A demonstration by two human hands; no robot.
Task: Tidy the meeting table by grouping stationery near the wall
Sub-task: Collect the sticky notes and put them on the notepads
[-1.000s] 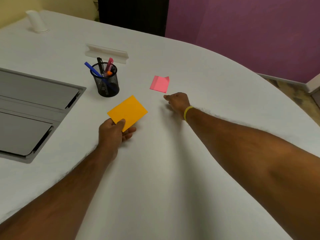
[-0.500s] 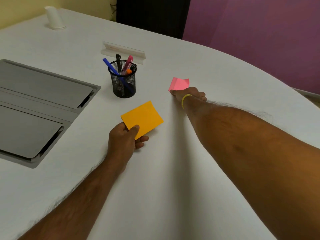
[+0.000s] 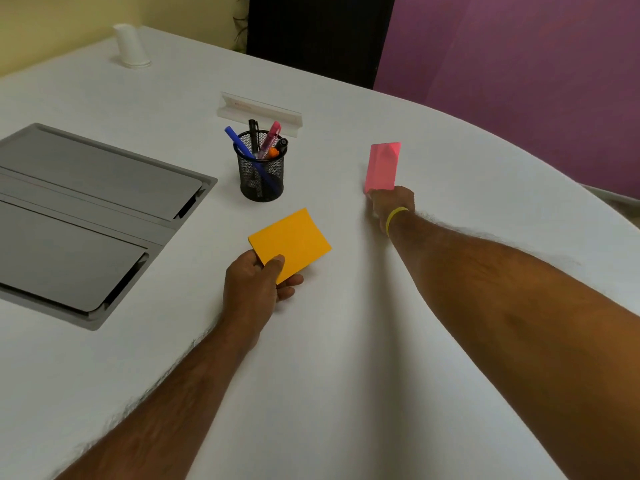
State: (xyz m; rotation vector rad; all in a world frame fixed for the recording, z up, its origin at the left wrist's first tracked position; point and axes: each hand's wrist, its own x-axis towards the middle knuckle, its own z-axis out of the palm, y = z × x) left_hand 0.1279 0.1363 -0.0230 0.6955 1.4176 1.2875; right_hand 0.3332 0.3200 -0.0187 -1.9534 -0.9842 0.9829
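Note:
My left hand pinches the near corner of an orange sticky-note pad, which hangs just above the white table. Farther right, my right hand, with a yellow band on its wrist, grips the lower edge of a pink sticky-note pad that stands tilted up off the table. A black mesh pen cup holding several pens stands left of the pink pad and beyond the orange one.
A grey flap panel is set into the table at the left. A clear name-card holder lies behind the pen cup. A white paper cup stands upside down at the far left. Purple wall and a dark opening lie beyond the curved edge.
My right hand reached the pink pad, took hold of it and raised it on edge. The left hand kept the orange pad. The view shifted left.

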